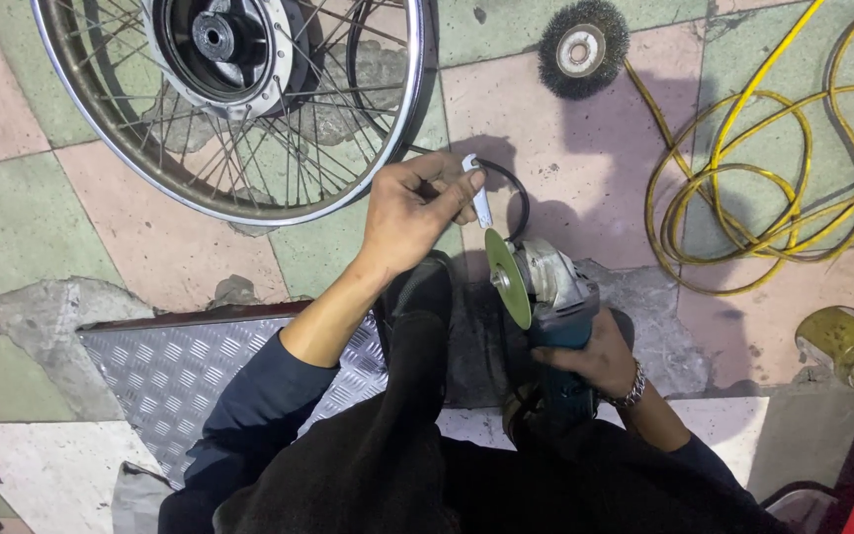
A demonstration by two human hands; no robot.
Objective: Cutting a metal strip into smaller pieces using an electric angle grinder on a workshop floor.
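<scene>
My right hand (595, 358) grips the teal body of an angle grinder (557, 297), whose green disc (508, 279) faces left. My left hand (415, 210) holds a small silver wrench (479, 195) just above the disc, fingers pinched on it. A thin black ring (516, 188) lies on the tile behind the wrench. Both arms wear dark blue sleeves, and my right wrist carries a metal bracelet.
A spoked wheel (229, 99) with its hub lies at the upper left. A wire cup brush (582, 47) sits at the top centre. Yellow cable (773, 188) coils on the right, a yellowish jar (847, 346) lies at the right edge. A checker-plate sheet (180, 376) covers the floor by my knee.
</scene>
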